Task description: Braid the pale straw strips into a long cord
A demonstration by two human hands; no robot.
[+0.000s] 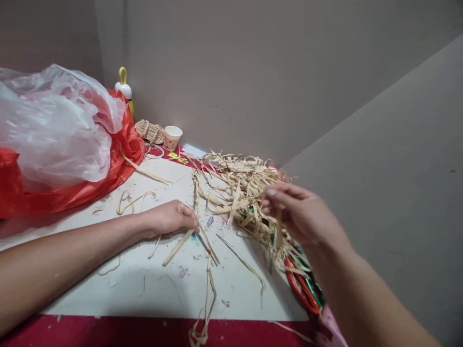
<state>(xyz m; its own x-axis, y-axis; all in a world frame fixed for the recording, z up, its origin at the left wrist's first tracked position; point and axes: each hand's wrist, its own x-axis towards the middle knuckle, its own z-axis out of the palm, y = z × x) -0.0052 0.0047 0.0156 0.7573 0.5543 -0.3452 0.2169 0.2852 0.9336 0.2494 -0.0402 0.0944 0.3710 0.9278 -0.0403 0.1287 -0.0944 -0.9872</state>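
A narrow braid of dry straw (196,193) runs toward the wall on the white board (144,284). My left hand (179,218) pinches its near end, where several loose strands (178,248) fan out toward me. My right hand (296,207) is raised over the right side of a tangled heap of straw (246,178). Its thumb and fingers are pressed together, with a strip of straw hanging below them; part of that strip blends into the heap behind. Single straw strips (246,265) lie between the two hands on the board.
White and red plastic bags (65,130) bulge at the left. Along the wall stand a yellow-looped bottle (123,89), a woven straw piece (150,131) and a paper cup (172,138). Red and green handles (302,289) lie at the right edge, over a red cloth (108,332).
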